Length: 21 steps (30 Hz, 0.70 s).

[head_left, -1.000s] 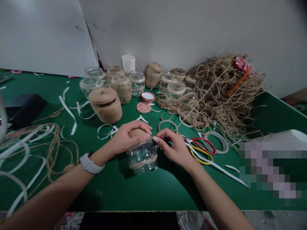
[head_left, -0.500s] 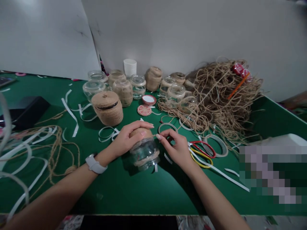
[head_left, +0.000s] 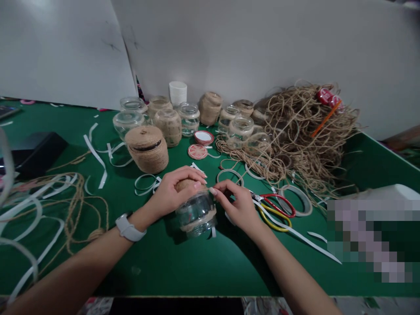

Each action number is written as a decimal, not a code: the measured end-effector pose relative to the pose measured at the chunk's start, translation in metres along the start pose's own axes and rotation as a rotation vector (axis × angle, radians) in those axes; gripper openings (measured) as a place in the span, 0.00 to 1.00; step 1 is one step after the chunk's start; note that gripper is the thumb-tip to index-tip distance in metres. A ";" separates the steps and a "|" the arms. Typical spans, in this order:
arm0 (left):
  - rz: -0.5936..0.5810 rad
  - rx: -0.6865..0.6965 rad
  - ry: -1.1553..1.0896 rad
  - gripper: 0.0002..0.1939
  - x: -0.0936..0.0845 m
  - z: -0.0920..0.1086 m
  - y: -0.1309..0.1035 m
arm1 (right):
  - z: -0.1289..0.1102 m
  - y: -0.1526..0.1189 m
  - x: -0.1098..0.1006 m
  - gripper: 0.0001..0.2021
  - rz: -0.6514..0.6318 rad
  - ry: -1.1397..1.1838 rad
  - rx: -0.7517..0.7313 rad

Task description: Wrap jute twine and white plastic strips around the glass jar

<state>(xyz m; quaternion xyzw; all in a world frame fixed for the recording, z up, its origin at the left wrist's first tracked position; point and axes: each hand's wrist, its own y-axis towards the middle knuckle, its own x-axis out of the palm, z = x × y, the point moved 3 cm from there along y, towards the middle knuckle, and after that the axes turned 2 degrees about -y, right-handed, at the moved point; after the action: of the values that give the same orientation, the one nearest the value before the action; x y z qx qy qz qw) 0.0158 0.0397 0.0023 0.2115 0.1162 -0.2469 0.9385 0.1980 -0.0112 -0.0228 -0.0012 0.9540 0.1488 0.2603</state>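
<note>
A glass jar [head_left: 197, 214] lies tilted on the green table, its mouth toward me and its base end wound with brown twine. My left hand [head_left: 175, 189] is closed over the twine-covered end, thumb along the near side and fingers across the top. Beside the jar, my right hand [head_left: 234, 202] pinches a strand of twine [head_left: 210, 190] close against the glass. A band of tape or twine circles the jar near its mouth. Just right of my right hand lie scissors with red and yellow handles [head_left: 278, 205].
Behind stand several glass jars [head_left: 241, 131] and a twine-wrapped lidded jar [head_left: 146, 148]. A big heap of loose twine [head_left: 305, 127] fills the back right. Tape rolls [head_left: 300, 201], a red patterned lid [head_left: 197, 151] and white strips [head_left: 96, 159] lie about. Tangled twine [head_left: 77, 205] sits left.
The jar has turned and shifted slightly left and toward me. My right hand has moved a little left with the twine, staying close to the glass.
</note>
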 end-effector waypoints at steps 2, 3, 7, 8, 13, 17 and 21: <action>0.015 0.018 0.010 0.08 0.001 0.001 -0.001 | 0.000 0.001 0.001 0.10 0.000 0.024 0.013; 0.025 0.023 0.010 0.08 0.002 0.001 -0.001 | 0.001 0.001 0.001 0.10 0.000 0.033 0.020; 0.043 0.036 0.011 0.09 0.002 0.001 0.001 | 0.001 0.001 0.001 0.11 -0.008 0.034 0.024; 0.025 0.030 0.021 0.09 0.002 0.002 0.002 | 0.000 0.001 0.001 0.11 -0.009 0.026 0.016; -0.123 0.002 0.086 0.14 -0.002 0.005 0.004 | -0.005 -0.001 0.000 0.10 -0.013 0.006 -0.054; -0.086 -0.051 0.149 0.16 -0.003 0.003 0.001 | -0.007 -0.002 0.001 0.08 -0.004 0.001 -0.094; -0.048 -0.088 0.120 0.15 -0.002 -0.004 0.000 | -0.005 -0.002 0.001 0.08 0.024 -0.023 -0.101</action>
<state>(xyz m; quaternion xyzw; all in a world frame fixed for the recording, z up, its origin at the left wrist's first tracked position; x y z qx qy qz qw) 0.0137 0.0426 -0.0007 0.1814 0.1878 -0.2509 0.9322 0.1943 -0.0142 -0.0194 -0.0010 0.9422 0.1999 0.2689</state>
